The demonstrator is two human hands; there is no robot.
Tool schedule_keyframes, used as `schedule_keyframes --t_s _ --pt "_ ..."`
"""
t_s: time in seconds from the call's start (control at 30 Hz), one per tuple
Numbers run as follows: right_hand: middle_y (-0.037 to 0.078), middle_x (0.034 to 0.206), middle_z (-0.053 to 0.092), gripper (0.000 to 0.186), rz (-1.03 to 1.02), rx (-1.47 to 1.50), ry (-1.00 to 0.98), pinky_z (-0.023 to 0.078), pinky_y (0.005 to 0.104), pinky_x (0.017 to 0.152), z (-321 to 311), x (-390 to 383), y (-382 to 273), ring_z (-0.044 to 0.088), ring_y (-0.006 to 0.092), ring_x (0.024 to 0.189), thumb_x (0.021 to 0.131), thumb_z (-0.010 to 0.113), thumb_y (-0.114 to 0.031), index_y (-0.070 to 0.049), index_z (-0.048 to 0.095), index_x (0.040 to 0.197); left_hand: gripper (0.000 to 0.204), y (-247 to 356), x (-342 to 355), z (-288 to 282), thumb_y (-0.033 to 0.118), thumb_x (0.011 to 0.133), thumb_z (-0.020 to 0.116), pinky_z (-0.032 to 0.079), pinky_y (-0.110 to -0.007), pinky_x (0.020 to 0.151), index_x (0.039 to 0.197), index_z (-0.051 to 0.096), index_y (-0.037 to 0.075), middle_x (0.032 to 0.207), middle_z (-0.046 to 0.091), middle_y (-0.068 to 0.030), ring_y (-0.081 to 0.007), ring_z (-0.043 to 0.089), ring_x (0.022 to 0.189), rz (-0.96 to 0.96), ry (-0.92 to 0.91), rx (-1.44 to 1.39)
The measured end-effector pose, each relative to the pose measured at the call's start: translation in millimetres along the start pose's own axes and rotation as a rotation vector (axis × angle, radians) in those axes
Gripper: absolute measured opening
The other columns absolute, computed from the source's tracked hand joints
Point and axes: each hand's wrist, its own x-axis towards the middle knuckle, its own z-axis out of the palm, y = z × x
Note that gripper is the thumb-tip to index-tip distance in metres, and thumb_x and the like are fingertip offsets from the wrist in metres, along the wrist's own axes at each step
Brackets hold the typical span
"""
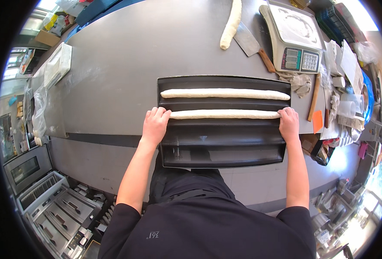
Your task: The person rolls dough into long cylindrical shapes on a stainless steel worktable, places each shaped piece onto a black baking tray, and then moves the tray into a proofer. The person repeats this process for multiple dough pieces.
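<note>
The left hand (155, 125) lies palm down with its fingers loosely spread, its fingertips touching the left end of the near long, pale rope of raw dough (224, 114); the grip is flat and open, closed on nothing. The right hand (289, 125) rests the same way at the right end of that rope, fingers curled lightly against its tip, not clasping it. The rope lies stretched between both hands in the second groove of a dark, fluted metal baking tray (223, 149), whose nearer grooves are bare. A second long rope of raw dough (224, 93) lies in the groove just beyond, parallel and apart from the first. The tray sits on a grey steel table (117, 73). Farther off on the table lie a third pale dough rope (231, 23), a steel scraper blade with a wooden handle (253, 45) beside it, and a grey digital scale (295, 36) to the right.
</note>
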Motion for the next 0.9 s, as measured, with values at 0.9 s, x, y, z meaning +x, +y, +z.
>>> schedule_keyframes --t_s 0.9 --pt "0.01 0.122 0.07 0.043 -0.102 0.115 -0.007 0.055 0.0518 0.103 10 93 -29 0.068 0.0369 0.121 0.088 0.088 -0.005 -0.009 0.076 0.129 0.042 -36 77 -2 0.007 0.094 0.086 0.048 -0.048 0.121 0.135 0.076 0.01 0.124 0.074 -0.0044 -0.0275 0.071 0.122 0.043 -0.041 -0.071"
